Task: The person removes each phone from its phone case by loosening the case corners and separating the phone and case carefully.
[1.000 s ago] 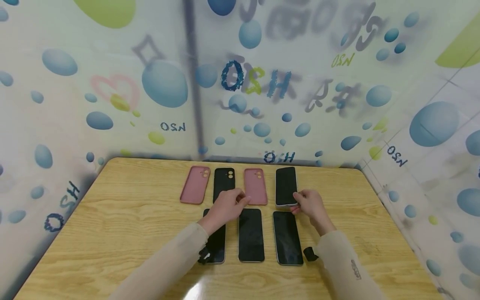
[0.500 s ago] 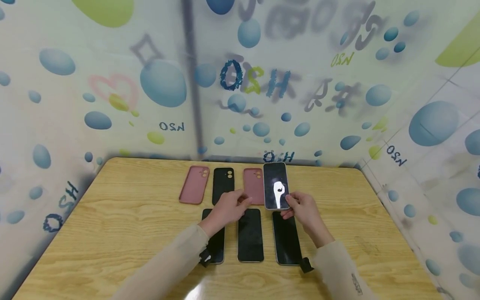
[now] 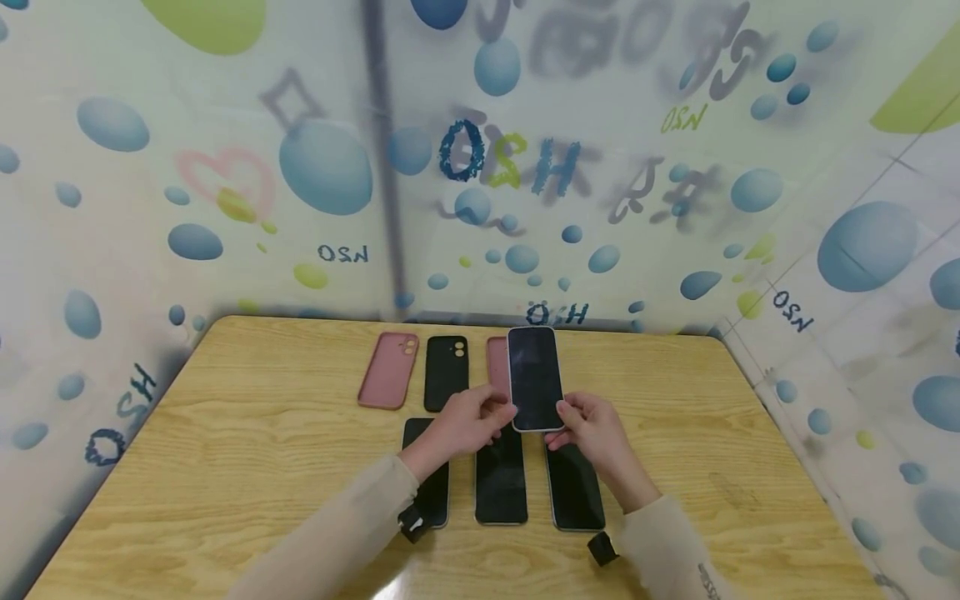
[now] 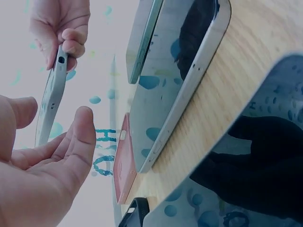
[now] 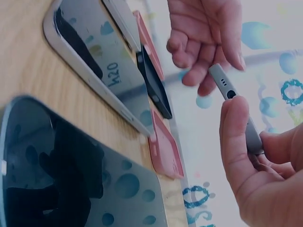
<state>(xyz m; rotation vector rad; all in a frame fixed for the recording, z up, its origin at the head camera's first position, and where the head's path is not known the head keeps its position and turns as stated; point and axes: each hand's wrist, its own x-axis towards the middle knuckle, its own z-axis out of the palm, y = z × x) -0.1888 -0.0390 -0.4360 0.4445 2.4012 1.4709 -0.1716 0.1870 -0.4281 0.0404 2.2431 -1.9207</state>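
Observation:
My right hand [image 3: 596, 429] pinches a phone [image 3: 535, 379] at its lower right corner, thumb on the dark screen and fingers beneath. The phone is tilted up above the table, its pale frame [image 5: 218, 75] with a port showing in the right wrist view. At the opposite corner is my left hand [image 3: 468, 425], thumb and fingers spread apart around that end [image 4: 45, 123] in the left wrist view. Behind the held phone a pink phone case [image 3: 497, 362] is partly hidden. Below it lies the middle one [image 3: 501, 487] of three dark-screened phones.
Another pink case [image 3: 388, 371] and a black case [image 3: 446, 373] lie along the back of the wooden table [image 3: 262, 450]. The left phone [image 3: 437, 496] and right phone [image 3: 577, 492] lie nearer me, partly under my hands. A patterned wall [image 3: 330, 283] stands behind.
My right hand has lifted the phone from the back right and brought it left, in front of the pink case. My left hand has shifted slightly right and down to meet its corner.

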